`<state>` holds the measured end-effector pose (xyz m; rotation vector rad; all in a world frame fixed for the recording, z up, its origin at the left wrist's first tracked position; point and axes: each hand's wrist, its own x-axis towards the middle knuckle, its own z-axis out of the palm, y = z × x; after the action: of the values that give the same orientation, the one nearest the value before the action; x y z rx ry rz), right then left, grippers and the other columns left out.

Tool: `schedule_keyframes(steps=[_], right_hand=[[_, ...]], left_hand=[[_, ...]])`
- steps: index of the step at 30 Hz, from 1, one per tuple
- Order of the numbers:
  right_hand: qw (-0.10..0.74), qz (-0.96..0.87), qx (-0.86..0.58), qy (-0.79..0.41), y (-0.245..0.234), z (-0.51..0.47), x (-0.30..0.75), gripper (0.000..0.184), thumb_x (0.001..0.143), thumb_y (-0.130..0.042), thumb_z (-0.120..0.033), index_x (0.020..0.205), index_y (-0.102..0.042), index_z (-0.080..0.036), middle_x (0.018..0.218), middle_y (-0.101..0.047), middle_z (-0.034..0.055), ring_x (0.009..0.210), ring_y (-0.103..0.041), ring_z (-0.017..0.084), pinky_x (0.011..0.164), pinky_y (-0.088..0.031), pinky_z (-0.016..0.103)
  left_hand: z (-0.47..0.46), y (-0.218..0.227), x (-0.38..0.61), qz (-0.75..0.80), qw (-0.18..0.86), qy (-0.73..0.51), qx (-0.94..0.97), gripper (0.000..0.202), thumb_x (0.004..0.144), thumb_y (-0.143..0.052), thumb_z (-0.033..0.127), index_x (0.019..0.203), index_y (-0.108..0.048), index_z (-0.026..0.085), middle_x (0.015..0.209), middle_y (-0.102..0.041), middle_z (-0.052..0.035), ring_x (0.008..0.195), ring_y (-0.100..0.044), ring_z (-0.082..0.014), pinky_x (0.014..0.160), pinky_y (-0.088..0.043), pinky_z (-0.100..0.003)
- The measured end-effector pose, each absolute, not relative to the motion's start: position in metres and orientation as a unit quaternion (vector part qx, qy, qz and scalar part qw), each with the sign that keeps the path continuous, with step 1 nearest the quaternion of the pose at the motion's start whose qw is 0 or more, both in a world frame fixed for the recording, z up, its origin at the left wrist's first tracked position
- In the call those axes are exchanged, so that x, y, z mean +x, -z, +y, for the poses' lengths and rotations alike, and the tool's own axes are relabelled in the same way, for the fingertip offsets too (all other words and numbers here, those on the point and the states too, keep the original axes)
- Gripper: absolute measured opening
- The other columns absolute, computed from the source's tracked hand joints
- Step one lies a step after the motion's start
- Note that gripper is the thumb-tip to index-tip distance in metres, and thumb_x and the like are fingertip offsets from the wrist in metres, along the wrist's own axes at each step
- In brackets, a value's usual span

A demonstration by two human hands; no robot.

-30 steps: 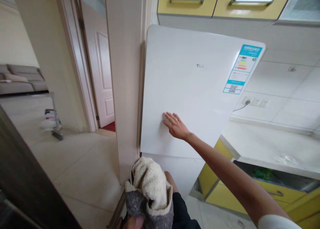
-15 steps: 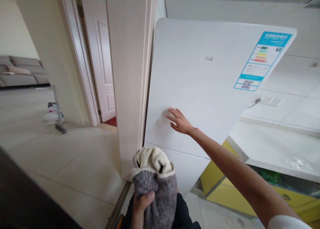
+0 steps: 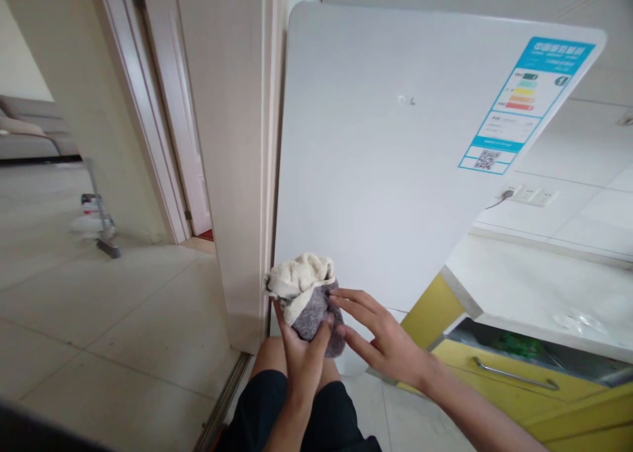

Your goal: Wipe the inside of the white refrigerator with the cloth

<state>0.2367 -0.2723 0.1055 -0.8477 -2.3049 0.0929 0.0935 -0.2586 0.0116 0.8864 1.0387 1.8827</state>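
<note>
My left hand (image 3: 306,356) is wrapped round a bunched grey and cream cloth (image 3: 304,300), thumb across its grey side. The cream side faces up at the top of the bundle. From the right, my right hand (image 3: 378,333) reaches to the cloth with thumb and fingers apart. Its fingertips are at the bundle's grey edge and seem to touch it; I cannot tell whether they press on it. Just behind the cloth stands a white refrigerator (image 3: 366,195), both its visible doors closed.
A blue-and-white energy label (image 3: 527,106) is on the refrigerator. To the right are a white counter (image 3: 524,281) and a yellow drawer (image 3: 509,373) standing partly open. A door frame (image 3: 230,155) borders the refrigerator on the left. Farther off, a broom (image 3: 106,244) rests on the floor.
My right hand has come off the refrigerator door and down to the cloth. The cloth in my left hand is raised slightly and turned, and the view has shifted.
</note>
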Motion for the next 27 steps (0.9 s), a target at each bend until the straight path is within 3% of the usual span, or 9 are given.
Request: schedule_keyframes(steps=[4, 6, 9, 13, 18, 23, 27], right_hand=[[0.392, -0.813, -0.402, -0.156, -0.082, -0.277, 0.244, 0.064, 0.094, -0.065, -0.034, 0.152, -0.04, -0.024, 0.15, -0.055, 0.0136, 0.139, -0.053, 0.025, 0.117, -0.046, 0.044], [0.456, -0.745, -0.433, -0.223, -0.073, -0.277, 0.253, 0.062, 0.09, -0.07, -0.039, 0.146, -0.047, -0.024, 0.143, -0.062, 0.0121, 0.13, -0.06, 0.025, 0.112, -0.051, 0.043], [0.552, -0.629, -0.475, -0.271, -0.065, -0.275, 0.271, 0.051, 0.077, -0.08, -0.042, 0.121, -0.063, -0.021, 0.118, -0.074, 0.0094, 0.106, -0.071, 0.026, 0.094, -0.061, 0.041], [0.619, -0.545, -0.515, -0.236, -0.065, -0.273, 0.302, 0.036, 0.066, -0.08, -0.038, 0.096, -0.068, -0.021, 0.097, -0.079, 0.0062, 0.085, -0.073, 0.024, 0.078, -0.063, 0.038], [0.655, -0.464, -0.578, -0.145, -0.075, -0.262, 0.369, 0.04, 0.064, -0.077, -0.04, 0.096, -0.069, -0.018, 0.094, -0.078, 0.007, 0.082, -0.069, 0.023, 0.076, -0.06, 0.036], [0.596, -0.417, -0.684, 0.061, -0.088, -0.24, 0.479, 0.044, 0.065, -0.069, -0.046, 0.099, -0.065, -0.018, 0.095, -0.073, 0.0068, 0.088, -0.063, 0.024, 0.082, -0.054, 0.038], [0.398, -0.385, -0.807, 0.207, -0.089, -0.225, 0.566, 0.043, 0.077, -0.06, -0.039, 0.113, -0.061, -0.016, 0.113, -0.069, 0.0155, 0.103, -0.061, 0.03, 0.086, -0.048, 0.039]], left_hand=[[-0.271, -0.012, 0.124, 0.376, 0.406, -0.711, 0.435, 0.13, 0.07, -0.088, 0.037, 0.165, -0.001, 0.019, 0.15, -0.054, -0.0237, 0.134, -0.059, -0.0357, 0.107, -0.053, -0.042], [-0.278, -0.012, 0.134, 0.355, 0.414, -0.684, 0.485, 0.133, 0.072, -0.087, 0.035, 0.164, 0.007, 0.014, 0.152, -0.05, -0.0277, 0.138, -0.055, -0.0384, 0.108, -0.051, -0.045], [-0.285, -0.016, 0.144, 0.307, 0.439, -0.643, 0.547, 0.131, 0.078, -0.082, 0.038, 0.163, 0.014, 0.013, 0.155, -0.046, -0.0277, 0.143, -0.049, -0.0362, 0.113, -0.047, -0.048], [-0.283, -0.027, 0.159, 0.262, 0.462, -0.609, 0.59, 0.121, 0.085, -0.072, 0.035, 0.162, 0.019, 0.016, 0.151, -0.053, -0.0239, 0.14, -0.054, -0.0297, 0.116, -0.044, -0.046], [-0.274, -0.026, 0.176, 0.223, 0.433, -0.612, 0.623, 0.104, 0.094, -0.062, 0.029, 0.163, 0.017, 0.022, 0.149, -0.057, -0.0192, 0.142, -0.052, -0.026, 0.12, -0.037, -0.049], [-0.261, -0.003, 0.173, 0.251, 0.449, -0.626, 0.585, 0.094, 0.096, -0.061, 0.034, 0.164, 0.003, 0.028, 0.142, -0.062, -0.0175, 0.131, -0.06, -0.0253, 0.109, -0.045, -0.047], [-0.239, 0.028, 0.148, 0.317, 0.462, -0.632, 0.535, 0.093, 0.09, -0.067, 0.045, 0.163, -0.012, 0.027, 0.131, -0.068, -0.0159, 0.122, -0.066, -0.0267, 0.098, -0.052, -0.043]])
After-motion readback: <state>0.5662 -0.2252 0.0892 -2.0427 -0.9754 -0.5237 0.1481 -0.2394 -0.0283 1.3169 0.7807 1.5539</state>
